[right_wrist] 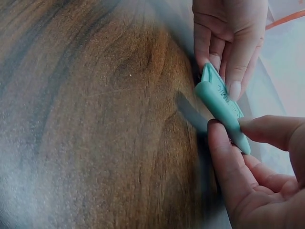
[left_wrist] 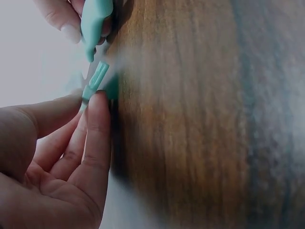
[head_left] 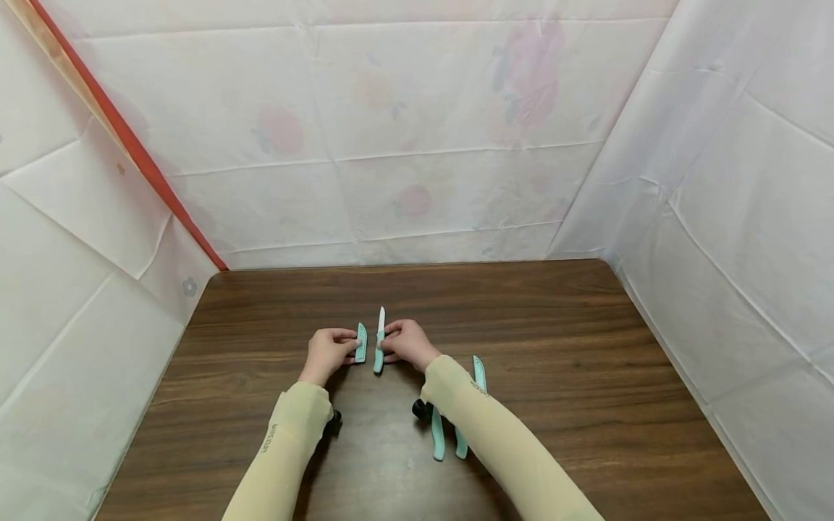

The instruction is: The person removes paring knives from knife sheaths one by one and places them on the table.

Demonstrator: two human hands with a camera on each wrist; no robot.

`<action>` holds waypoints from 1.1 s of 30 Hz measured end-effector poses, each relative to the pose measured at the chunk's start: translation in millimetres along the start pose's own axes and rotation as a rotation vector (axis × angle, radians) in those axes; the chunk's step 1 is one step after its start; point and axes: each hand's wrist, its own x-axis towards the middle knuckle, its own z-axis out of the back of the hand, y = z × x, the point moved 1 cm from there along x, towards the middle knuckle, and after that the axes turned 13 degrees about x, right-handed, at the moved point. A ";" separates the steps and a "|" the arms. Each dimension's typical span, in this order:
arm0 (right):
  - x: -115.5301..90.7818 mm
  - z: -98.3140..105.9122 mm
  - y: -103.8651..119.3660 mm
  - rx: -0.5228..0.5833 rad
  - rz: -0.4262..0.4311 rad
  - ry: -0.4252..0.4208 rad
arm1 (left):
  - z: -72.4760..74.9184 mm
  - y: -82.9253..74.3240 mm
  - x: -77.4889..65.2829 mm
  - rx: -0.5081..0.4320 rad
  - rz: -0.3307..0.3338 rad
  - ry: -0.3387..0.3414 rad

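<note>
A brown wood-grain table is standing before pale printed sheets. Over it, the left hand is pinching a mint-green cover — just beside, the right hand is pinching a white-bladed knife by its mint-green handle. The right wrist view is showing dark lettering on the cover — illegible in the head view.

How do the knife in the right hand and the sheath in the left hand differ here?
The knife is longer than the sheath. The knife has a white blade and mint-green handle; the sheath is mint-green with dark lettering. The right hand holds the knife; the left hand pinches the sheath. Both share the mint-green colour and point away from the person.
</note>
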 end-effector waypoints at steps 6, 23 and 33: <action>0.6 -0.4 0.1 0.004 -0.009 -0.003 | -1.7 1.0 1.0 0.001 0.008 -0.014; 5.6 -5.5 2.6 -0.085 -0.013 -0.035 | -3.5 0.7 -2.0 0.010 0.024 -0.049; 5.0 -10.8 4.6 -0.145 -0.017 -0.061 | -7.9 2.0 -5.2 0.004 0.004 -0.098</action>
